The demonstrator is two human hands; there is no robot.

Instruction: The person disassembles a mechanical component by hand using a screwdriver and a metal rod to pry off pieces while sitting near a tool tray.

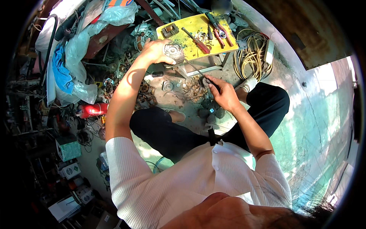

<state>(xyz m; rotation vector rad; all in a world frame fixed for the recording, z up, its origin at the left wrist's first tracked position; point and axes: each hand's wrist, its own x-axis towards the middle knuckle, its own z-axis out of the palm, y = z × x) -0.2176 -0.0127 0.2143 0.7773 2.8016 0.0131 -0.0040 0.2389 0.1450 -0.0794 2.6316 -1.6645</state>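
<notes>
My left hand grips a round, greyish metal part with a ringed centre, held at the near left corner of a small yellow table. It resembles a motor piece, but I cannot make out its exact kind. In my right hand is a screwdriver, its long thin shaft slanting up and left to the part's lower right side. Whether the tip touches the part is too small to tell. My fingers wrap around the dark handle and hide most of it.
On the table lie a red-handled screwdriver, red-handled pliers and a small metal block. Coiled cable rests by the wall. Motor parts litter the floor, with a red bottle-like object and plastic bags at left.
</notes>
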